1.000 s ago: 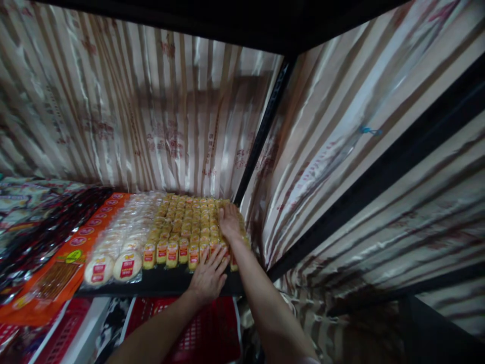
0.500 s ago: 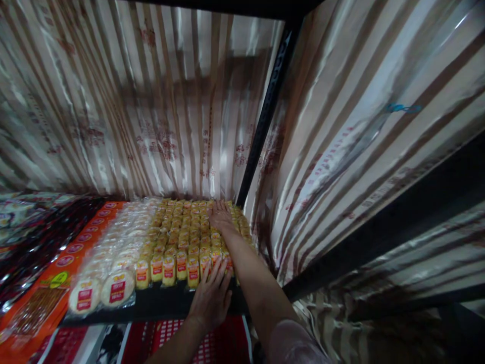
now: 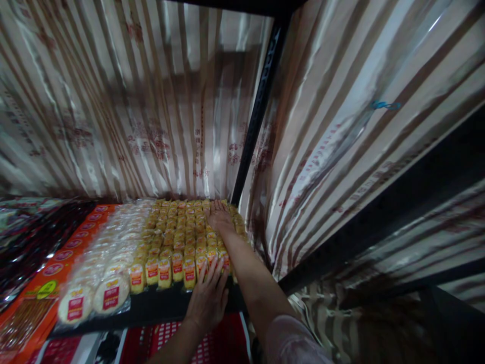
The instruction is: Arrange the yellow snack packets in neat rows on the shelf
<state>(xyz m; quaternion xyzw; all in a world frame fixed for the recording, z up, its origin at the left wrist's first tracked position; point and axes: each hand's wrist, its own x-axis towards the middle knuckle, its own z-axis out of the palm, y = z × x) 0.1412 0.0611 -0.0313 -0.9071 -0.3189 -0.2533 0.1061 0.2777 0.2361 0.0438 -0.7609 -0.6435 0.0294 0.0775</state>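
Rows of small snack packets in yellow wrappers (image 3: 177,266) with red labels stand packed together on a dark shelf (image 3: 159,306). My left hand (image 3: 209,293) lies with outstretched fingers against the front ends of the rows toward the right. Farther back, my right hand (image 3: 220,216) rests flat on top of the packets near the rear of the shelf, its fingers extended. Neither hand is closed around a packet. The right forearm covers part of the rightmost rows.
Left of the yellow packets are rows of round white crackers (image 3: 111,294), then an orange package (image 3: 36,298) and dark shiny packs (image 3: 49,235). A black post (image 3: 252,129) rises at the back corner before striped sheeting (image 3: 170,101). Red baskets (image 3: 151,344) show below.
The whole view has shifted slightly, so the shelf and goods appear a little farther left. Both hands keep nearly the same places on the packets.
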